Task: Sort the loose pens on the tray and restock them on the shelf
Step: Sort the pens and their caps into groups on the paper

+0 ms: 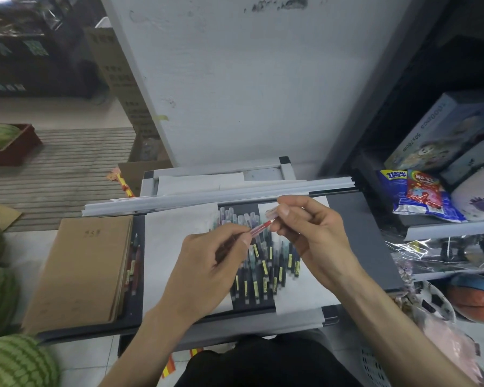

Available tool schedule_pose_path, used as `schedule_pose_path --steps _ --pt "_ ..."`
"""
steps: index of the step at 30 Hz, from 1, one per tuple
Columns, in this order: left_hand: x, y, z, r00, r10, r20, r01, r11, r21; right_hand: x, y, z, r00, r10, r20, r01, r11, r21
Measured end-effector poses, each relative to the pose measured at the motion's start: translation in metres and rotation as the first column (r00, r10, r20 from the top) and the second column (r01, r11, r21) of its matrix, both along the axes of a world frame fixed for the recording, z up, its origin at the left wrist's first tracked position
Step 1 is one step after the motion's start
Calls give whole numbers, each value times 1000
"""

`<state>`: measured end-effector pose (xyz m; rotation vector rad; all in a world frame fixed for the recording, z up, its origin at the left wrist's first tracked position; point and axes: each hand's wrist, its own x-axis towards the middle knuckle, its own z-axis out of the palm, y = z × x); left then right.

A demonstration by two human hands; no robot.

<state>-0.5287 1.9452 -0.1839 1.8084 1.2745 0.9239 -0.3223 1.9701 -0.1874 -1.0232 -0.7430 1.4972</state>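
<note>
1. Over the middle of the tray (369,247), both hands are up off the surface with one red pen (260,227) strung between them, running roughly from 8 to 2 o'clock.
2. Left hand (213,258) has its fingers curled round the lower end of the barrel. Right hand (313,233) pinches the pale cap (273,212) end between thumb and forefinger. My guess is a cap check or reseat, since gripping both ends steadies the barrel while the cap gets pushed or pulled. Can't tell from my feed whether the cap is fully seated.
3. Right below, the pile of pens (263,269) lies fanned out on the tray, dark barrels with yellow labels toward 6 o'clock and clear caps toward 12. Looks mostly unsorted to me.
4. A few side pens (133,263) sit in the gap beside the brown notebook (87,266) at 9 o'clock. Maybe that's a set-aside group for reds.
5. Shelf (444,226) is at 3 o'clock with snack bags (419,194) on it. No pens restocked there that I can see, so I'd call this early going.
</note>
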Motion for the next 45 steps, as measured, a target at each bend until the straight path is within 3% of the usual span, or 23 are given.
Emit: schedule_pose_path --steps 5,13,20,28,33,37,40,45 --pt "-2 -1 -3 1000 20 -23 -20 999 27 3 1 4 998 -55 28 54 997 50" --pt "-5 -4 -7 998 48 -40 -46 998 54 5 1 8 965 -123 232 84 982 172" --pt "-4 -3 -9 998 48 -34 -46 997 58 -7 -5 6 958 -63 280 9 982 190" --pt "3 0 -22 992 114 55 -117 991 70 -30 -11 -1 965 -170 198 145 980 133" --pt "3 0 -25 984 101 149 -105 994 20 -28 -5 -4 968 -96 231 70 991 118" --pt "8 5 -33 983 131 127 -131 991 -8 -27 -7 -17 983 -4 185 -6 998 58" --pt "11 12 -42 987 140 78 -133 987 -85 -32 -4 -32 991 -32 132 41 997 -62" --pt "6 19 -62 998 55 -29 -60 978 -199 -28 6 -58 977 17 214 18 987 -158"
